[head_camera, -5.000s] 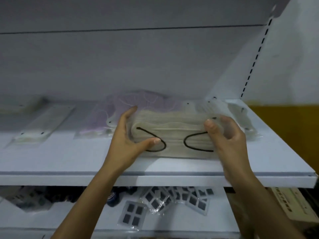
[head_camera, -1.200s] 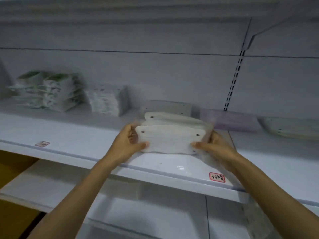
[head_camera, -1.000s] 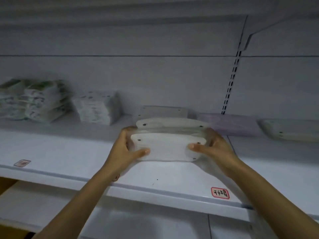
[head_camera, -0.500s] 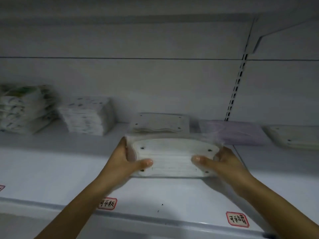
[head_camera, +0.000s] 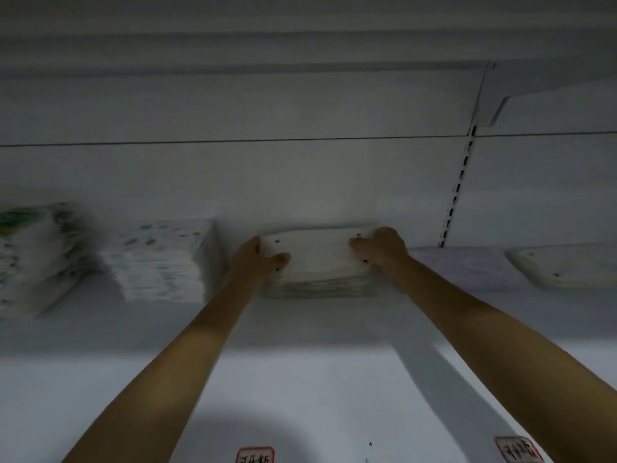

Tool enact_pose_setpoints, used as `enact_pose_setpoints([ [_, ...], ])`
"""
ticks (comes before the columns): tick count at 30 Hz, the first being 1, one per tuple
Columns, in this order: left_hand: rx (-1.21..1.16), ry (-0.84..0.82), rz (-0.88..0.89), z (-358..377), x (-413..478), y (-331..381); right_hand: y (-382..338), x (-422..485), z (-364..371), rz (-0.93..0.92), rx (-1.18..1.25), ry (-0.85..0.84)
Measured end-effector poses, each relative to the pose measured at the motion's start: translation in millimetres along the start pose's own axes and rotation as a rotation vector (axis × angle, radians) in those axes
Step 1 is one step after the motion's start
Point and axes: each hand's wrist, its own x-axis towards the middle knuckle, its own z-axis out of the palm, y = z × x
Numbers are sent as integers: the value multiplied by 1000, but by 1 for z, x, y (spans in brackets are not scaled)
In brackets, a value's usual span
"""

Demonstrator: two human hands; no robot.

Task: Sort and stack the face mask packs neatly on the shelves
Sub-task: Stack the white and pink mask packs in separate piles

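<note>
From the head view I see both arms stretched deep onto the white shelf (head_camera: 300,396). My left hand (head_camera: 257,262) and right hand (head_camera: 384,250) clamp the ends of a white mask pack stack (head_camera: 319,259), thumbs curled over its top, against the back wall. The packs look flat, glossy, soft-edged. Speckled packs (head_camera: 160,259) sit left, a lilac pack (head_camera: 464,267) right.

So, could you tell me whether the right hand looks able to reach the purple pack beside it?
Probably yes: the purple pack lies just right of the right hand with nothing between, though that hand grips the white stack.
</note>
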Motion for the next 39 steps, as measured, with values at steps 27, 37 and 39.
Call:
enact_pose_setpoints([
  [27,902,-137,895,17,3,-22,58,-4,16,-717,-722,3],
  [37,779,-412,482,10,26,17,23,24,4,-369,-561,-325],
  [39,747,-447,430,10,26,18,26,23,3,-380,-536,-350],
])
